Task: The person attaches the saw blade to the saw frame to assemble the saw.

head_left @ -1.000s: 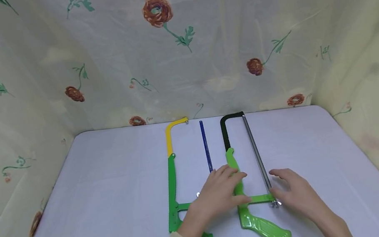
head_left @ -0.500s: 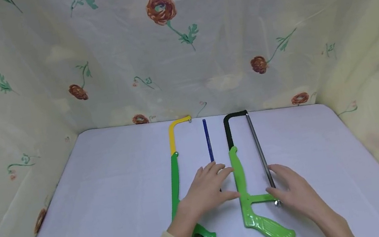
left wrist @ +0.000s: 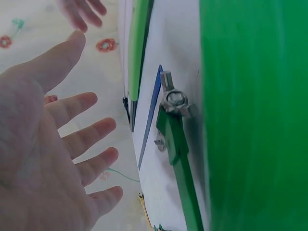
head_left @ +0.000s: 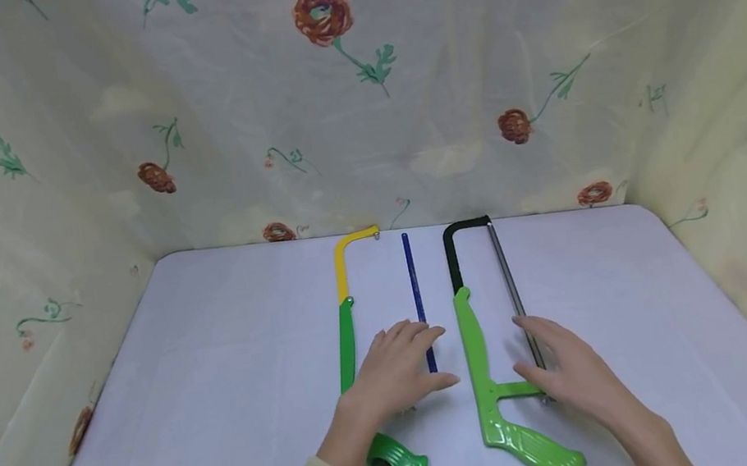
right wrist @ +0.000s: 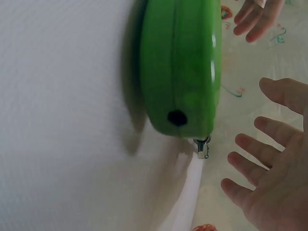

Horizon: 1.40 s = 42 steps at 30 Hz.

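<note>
Right of centre we see the light-green hacksaw (head_left: 472, 340), likely stiff, best held by its handle (head_left: 538, 450); left of centre, the dark-green hacksaw (head_left: 346, 346). Our left grip (head_left: 397, 369) and right grip (head_left: 571, 365) are spread. Mid-frame, the blue blade (head_left: 414, 280) seems light, springy, best pinched flat.

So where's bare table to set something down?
White tabletop lies bare left of the yellow-and-green hacksaw frame and right of the black-and-green hacksaw, past the right hand. Crowded: between frame and hacksaw, thin blue blade and left hand.
</note>
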Motion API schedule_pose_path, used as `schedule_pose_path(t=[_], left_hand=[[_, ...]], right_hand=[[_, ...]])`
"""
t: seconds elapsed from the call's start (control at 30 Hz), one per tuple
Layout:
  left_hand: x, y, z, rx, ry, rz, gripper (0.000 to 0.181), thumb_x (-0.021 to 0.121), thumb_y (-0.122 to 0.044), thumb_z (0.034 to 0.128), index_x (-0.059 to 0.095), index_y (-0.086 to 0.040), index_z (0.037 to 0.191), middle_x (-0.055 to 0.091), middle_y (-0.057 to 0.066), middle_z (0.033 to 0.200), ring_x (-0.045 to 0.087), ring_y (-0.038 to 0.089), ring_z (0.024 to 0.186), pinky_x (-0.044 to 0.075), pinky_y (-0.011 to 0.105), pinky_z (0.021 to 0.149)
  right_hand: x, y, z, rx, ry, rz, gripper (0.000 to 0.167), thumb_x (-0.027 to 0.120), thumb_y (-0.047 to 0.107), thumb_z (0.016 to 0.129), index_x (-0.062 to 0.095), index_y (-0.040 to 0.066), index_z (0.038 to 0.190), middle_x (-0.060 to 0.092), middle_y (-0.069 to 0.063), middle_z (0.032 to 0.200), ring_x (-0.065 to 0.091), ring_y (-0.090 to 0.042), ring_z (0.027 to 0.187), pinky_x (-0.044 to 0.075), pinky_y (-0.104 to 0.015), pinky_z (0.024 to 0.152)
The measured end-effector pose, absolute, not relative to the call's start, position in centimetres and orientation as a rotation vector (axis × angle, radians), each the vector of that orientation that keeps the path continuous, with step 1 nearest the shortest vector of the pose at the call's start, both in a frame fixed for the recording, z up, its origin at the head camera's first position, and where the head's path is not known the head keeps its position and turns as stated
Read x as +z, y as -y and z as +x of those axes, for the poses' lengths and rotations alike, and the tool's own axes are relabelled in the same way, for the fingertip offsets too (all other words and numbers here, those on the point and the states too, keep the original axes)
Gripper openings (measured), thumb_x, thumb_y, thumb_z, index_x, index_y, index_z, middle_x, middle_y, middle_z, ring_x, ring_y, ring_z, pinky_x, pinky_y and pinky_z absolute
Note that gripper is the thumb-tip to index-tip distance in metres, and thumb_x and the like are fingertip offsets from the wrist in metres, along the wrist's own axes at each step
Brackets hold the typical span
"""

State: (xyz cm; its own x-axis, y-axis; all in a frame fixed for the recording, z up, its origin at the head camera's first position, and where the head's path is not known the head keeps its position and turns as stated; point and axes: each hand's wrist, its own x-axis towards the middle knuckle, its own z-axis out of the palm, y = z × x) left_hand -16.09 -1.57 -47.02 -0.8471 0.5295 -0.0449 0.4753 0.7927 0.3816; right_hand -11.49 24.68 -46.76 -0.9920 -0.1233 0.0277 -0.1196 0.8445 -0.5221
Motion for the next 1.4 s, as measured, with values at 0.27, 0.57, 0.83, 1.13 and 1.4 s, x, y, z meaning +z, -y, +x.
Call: schedule_pose_path(t=[0.27,0.57,0.83,1.13,1.4], left_hand=[[-47.0,2.5,-16.2,0.587,-2.813,0.757,0.071,0.063,-0.061,0.0892,0.043,-0.028,0.150,0.045,-0.001,0.154,0.037,0.022,0.146,0.031,0.050,0.119],[-47.0,3.8,-16.4,0.604,-2.831,0.721,0.071,0.064,-0.059,0.0889,0.044,-0.026,0.149,0.047,0.001,0.152,0.039,0.024,0.143,0.033,0.051,0.118],[-47.3,5.0,-16.7,0.601,-2.851,0.673,0.069,0.064,-0.058,0.0893,0.045,-0.026,0.148,0.048,0.000,0.151,0.041,0.021,0.142,0.033,0.045,0.118],[-47.6,6.2,-16.9,0.604,-2.849,0.640,0.067,0.063,-0.059,0.0899,0.048,-0.025,0.146,0.048,0.001,0.150,0.041,0.021,0.142,0.034,0.049,0.117],[-47.3,7.4,-16.8,0.616,-2.834,0.585,0.066,0.069,-0.054,0.0871,0.052,-0.024,0.143,0.050,0.001,0.149,0.044,0.023,0.140,0.035,0.049,0.116]], right_hand=[[-46.7,-23.8,-11.9,-0.878,-3.005,-0.236,0.064,0.069,0.028,0.091,0.044,0.009,0.148,0.044,-0.024,0.151,0.040,-0.047,0.139,0.032,-0.065,0.111],[-46.9,-22.9,-12.5,-0.924,-3.002,-0.271,0.062,0.069,0.027,0.090,0.047,0.008,0.145,0.047,-0.022,0.150,0.041,-0.045,0.139,0.033,-0.063,0.112],[-46.8,-21.9,-12.9,-0.922,-2.970,-0.265,0.063,0.068,0.028,0.091,0.045,0.008,0.146,0.044,-0.023,0.151,0.039,-0.047,0.139,0.032,-0.066,0.111],[-47.0,-21.1,-13.2,-0.931,-2.972,-0.298,0.064,0.070,0.025,0.089,0.046,0.006,0.145,0.045,-0.023,0.150,0.040,-0.045,0.139,0.031,-0.065,0.112],[-47.1,-20.4,-13.3,-0.913,-2.978,-0.314,0.061,0.071,0.023,0.088,0.050,0.005,0.142,0.047,-0.022,0.149,0.041,-0.044,0.139,0.032,-0.062,0.113]])
